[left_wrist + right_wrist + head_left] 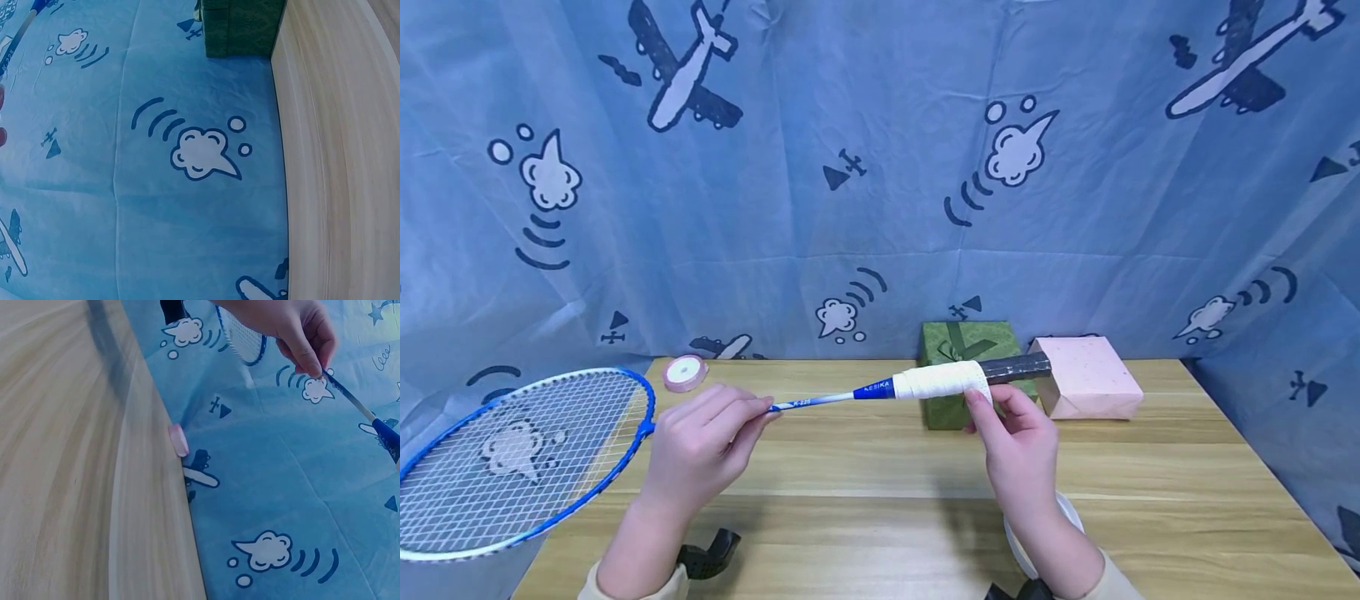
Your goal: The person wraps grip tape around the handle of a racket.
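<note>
two hands: both on one badminton racket [820, 400], held level above the wooden table [880, 517]
left hand [700, 446]: fingers curled, thumb and fingertips pinching the thin blue shaft; the right wrist view shows the same pinch from the far side
right hand [1018, 446]: fingers bent, thumb and fingertips pressed on the edge of the white tape [942, 381] wound round the handle
racket: head with white strings sticks out past the table's left edge, handle points right, in front of the boxes; the white wrap covers the part next to the blue collar, the end of the handle is bare and dark
green box [962, 371]: on the table behind the handle, with a green bow on top
pink box [1086, 377]: just beside the green box, on its right
pink tape roll [685, 372]: at the table's back edge, near the racket head
backdrop: blue cloth [880, 167] with aeroplanes and clouds, hanging behind and at both sides
left wrist view: only cloth, table edge and a corner of the green box
</note>
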Demonstrator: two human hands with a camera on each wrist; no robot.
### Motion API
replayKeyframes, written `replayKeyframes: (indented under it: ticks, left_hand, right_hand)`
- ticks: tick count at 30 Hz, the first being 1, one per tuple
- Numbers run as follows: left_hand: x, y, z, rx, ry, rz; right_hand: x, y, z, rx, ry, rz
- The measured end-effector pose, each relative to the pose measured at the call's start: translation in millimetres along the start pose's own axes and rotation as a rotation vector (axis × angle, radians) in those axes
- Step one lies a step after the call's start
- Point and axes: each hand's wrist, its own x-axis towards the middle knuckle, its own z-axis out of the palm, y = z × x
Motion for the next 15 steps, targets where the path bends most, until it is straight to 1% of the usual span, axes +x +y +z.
replayKeyframes:
  ticks: [4, 8, 12, 15]
  left_hand:
    - [-0.3, 0.0, 0.0, 0.008, -0.023, -0.005]
    - [-0.8, 0.2, -0.6, 0.014, -0.044, -0.022]
    - [-1.5, 0.1, -0.7, 0.011, -0.035, -0.019]
    - [-1.9, 0.0, -0.1, 0.008, -0.015, -0.022]
  right_hand:
    - [-1.0, -0.9, -0.4, 0.018, -0.010, -0.006]
    - [-1.7, -0.9, -0.7, 0.000, -0.014, -0.011]
    - [-1.7, -1.3, -0.5, -0.015, -0.027, -0.024]
    - [-2.0, -1.9, -0.1, -0.001, -0.051, -0.047]
